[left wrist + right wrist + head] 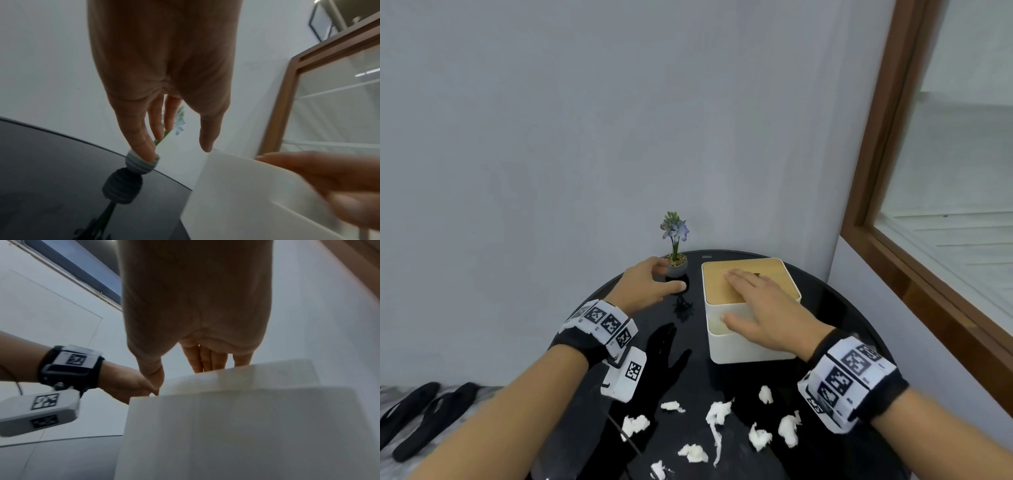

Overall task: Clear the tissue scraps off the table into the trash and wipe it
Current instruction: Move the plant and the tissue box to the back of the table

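Observation:
Several white tissue scraps (717, 416) lie scattered on the near part of the round glossy black table (825, 308). At the back stands a white tissue box (751, 349) with a wooden lid (719, 284). My right hand (729, 296) lies flat on the lid, its fingers straight and its thumb down the front wall; the right wrist view shows this hand (180, 376) and the box (236, 426). My left hand (671, 275) reaches round a small grey flower pot (677, 270). Its fingertips (149, 154) touch the pot (137, 165) at the rim, and the thumb stands apart.
The table stands in a corner, with a grey wall behind it and a wood-framed window (893, 240) on the right. A pair of black slippers (421, 414) lies on the floor to the left. The pot and box are close together at the back edge.

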The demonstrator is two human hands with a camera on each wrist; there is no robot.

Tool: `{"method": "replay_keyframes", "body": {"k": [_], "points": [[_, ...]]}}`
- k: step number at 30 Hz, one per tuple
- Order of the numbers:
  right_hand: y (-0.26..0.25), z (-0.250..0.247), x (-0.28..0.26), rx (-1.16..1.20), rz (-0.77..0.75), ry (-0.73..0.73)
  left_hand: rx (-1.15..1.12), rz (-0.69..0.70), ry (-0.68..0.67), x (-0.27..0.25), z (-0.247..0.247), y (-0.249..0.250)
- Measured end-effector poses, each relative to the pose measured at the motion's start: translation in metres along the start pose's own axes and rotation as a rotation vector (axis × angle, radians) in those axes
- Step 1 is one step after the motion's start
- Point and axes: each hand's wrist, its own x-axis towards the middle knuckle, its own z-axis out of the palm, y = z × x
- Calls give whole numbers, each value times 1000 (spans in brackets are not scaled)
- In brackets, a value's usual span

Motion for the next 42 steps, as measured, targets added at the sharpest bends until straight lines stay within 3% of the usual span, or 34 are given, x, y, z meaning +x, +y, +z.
{"method": "replay_keyframes", "body": {"k": [16,25,42], "points": [[32,-17,-66,51,209,60,141,113,-86,-84,43,45],[50,-8,-59,156,336,25,187,163,-139,-83,54,49],[69,-10,-26,165,286,98,187,178,-88,-58,61,47]]}}
